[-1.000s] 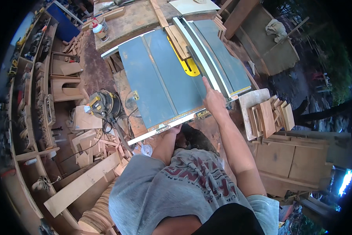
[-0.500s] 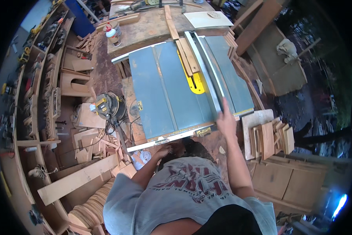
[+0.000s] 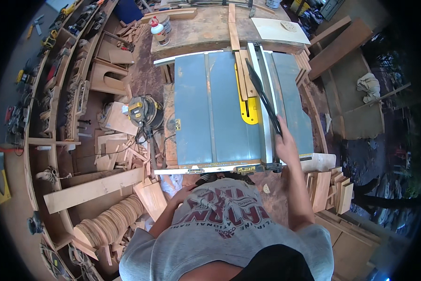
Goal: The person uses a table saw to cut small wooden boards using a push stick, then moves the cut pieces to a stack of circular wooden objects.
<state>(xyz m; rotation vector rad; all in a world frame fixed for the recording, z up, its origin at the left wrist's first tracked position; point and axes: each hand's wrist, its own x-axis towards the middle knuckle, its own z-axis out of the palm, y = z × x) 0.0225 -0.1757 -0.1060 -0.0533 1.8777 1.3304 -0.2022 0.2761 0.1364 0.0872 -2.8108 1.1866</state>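
A long black push stick (image 3: 266,100) is in my right hand (image 3: 286,144), whose fingers are wrapped round its near end. It slants forward and left over the rip fence (image 3: 267,150) of a grey table saw (image 3: 191,112). Its far tip is by two narrow wood strips (image 3: 244,79) lying side by side along the fence; whether it touches them I cannot tell. The strips partly cover the yellow insert (image 3: 250,114) and its slot. My left hand (image 3: 186,191) is low at my waist near the saw's front rail (image 3: 177,171), its fingers mostly hidden.
Behind the saw stands a wooden bench (image 3: 201,37) with a white red-capped bottle (image 3: 159,33) and a pale panel (image 3: 278,29). A shop vacuum (image 3: 145,111) is left of the saw. Stacked boards (image 3: 321,189) lie to the right, round wood discs (image 3: 109,222) at lower left.
My right hand has lifted the push stick up from beside the fence and swung its tip toward the wood strips. The whole view has shifted, and my left hand is nearer my waist.
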